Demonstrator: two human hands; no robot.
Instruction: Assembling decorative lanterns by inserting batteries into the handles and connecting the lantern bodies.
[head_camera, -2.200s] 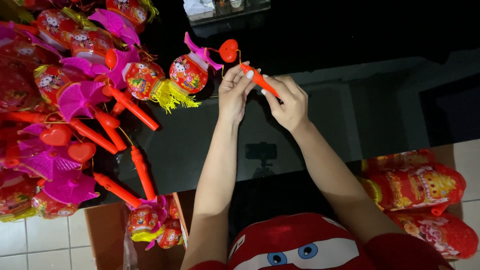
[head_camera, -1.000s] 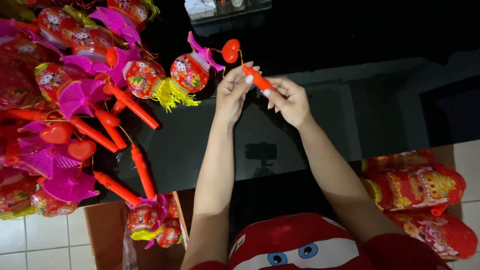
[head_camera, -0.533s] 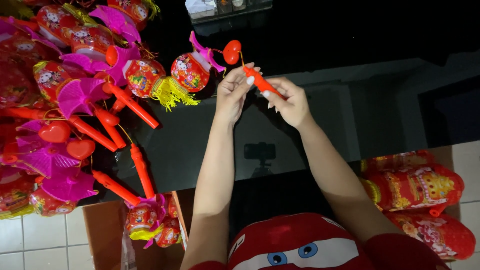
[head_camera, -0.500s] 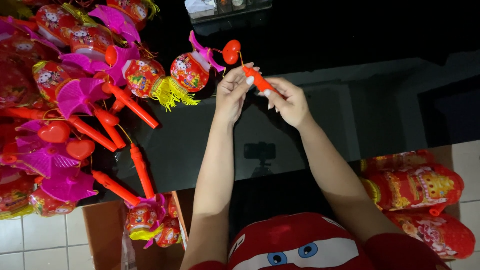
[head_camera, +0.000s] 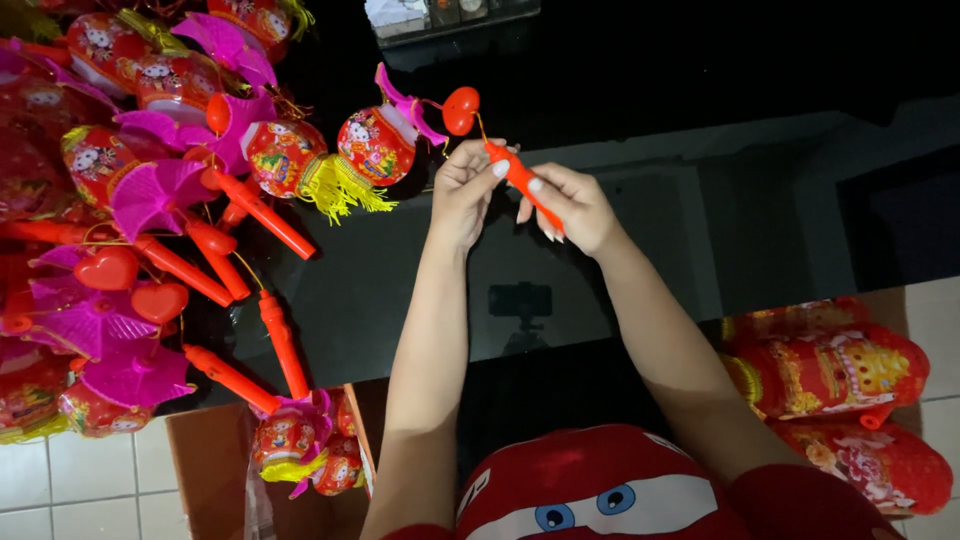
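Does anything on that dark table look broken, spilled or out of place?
Nothing stands out. Both hands, left and right, hold an orange stick with a small lantern hanging off it; the other lanterns lie heaped but look whole.

This is looking like a room in a home where someone is putting toy lanterns together. A shiny black table is lying under the fingers, and white floor tiles are showing below it. A big pile of red and pink lanterns is sitting far to the left of the fingers. A brown box with more lanterns is standing on the floor.
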